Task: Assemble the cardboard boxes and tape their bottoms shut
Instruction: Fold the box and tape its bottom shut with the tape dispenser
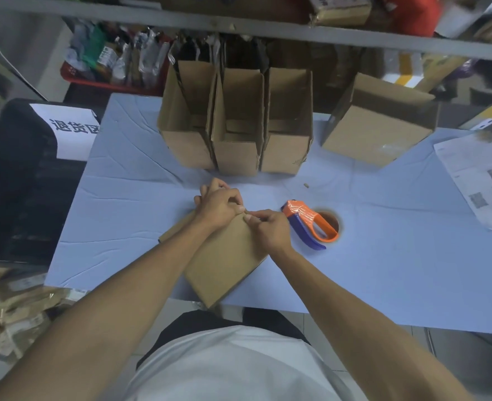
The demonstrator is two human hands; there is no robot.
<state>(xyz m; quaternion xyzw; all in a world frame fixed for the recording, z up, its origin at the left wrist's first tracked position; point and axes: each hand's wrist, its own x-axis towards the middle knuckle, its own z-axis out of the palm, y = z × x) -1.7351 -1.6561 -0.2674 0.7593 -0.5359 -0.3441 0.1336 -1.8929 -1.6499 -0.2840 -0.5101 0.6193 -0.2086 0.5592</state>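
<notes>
Both hands meet at the far edge of a flat cardboard box [224, 256] in the head view; the left hand [220, 205] lies over the box's far left corner with its fingers curled down over the edge, thumb tip pressed on the top face, gripping the cardboard; the right hand [269, 227] sits just beside it on the right, thumb and forefinger pinching the same edge, so the two thumbs almost touch; the folded box stretches from under the hands back toward the person, lying at a slant on the blue table [123, 215], its near corner jutting past the table's front edge; just right of the right hand, an orange and purple tape dispenser [311, 224] rests on the table, close to the knuckles but apart from them; beyond the hands, three assembled boxes [236, 131] stand side by side with their tops open, touching one another; a fourth box [380, 128] sits well apart to the right, tilted; a printed sheet [479, 180] lies at the table's right end; a white sign [71, 125] with black characters rests on a dark surface left of the table; shelving with packages runs across the background.
</notes>
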